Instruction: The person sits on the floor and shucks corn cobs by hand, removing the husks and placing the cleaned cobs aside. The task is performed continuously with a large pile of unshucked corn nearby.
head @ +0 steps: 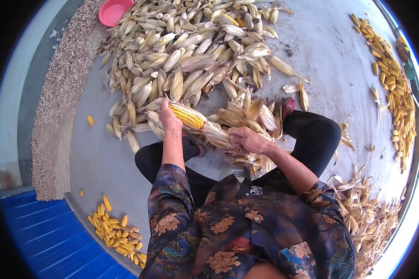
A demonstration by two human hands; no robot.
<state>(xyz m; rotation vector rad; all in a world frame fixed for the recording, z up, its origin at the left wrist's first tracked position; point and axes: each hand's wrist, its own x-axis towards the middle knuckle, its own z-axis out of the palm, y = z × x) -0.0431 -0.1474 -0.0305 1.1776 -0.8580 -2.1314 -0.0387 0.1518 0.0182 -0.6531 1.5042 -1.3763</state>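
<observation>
A partly husked ear of yellow corn (186,117) is stretched between my two hands above the floor. My left hand (170,117) grips its far left end, with some husk still along the upper side. Pulled back toward the right, the pale dry husk (216,135) bunches into my right hand (248,140), whose fingers are closed around it. Kernels show in rows along the bared middle. Beneath and beside my right hand lie loose stripped husks (255,115). Just beyond my left hand begins a large heap of unhusked corn ears (181,59).
A pink plastic basin (115,12) stands beside the heap. Along the left runs a band of pale cobs or pebble-like pieces (64,90). Husked ears lie in piles at lower left (117,233) and far right (394,83). More husks (366,212) cover the lower right, and a blue corrugated panel (49,237) borders the floor.
</observation>
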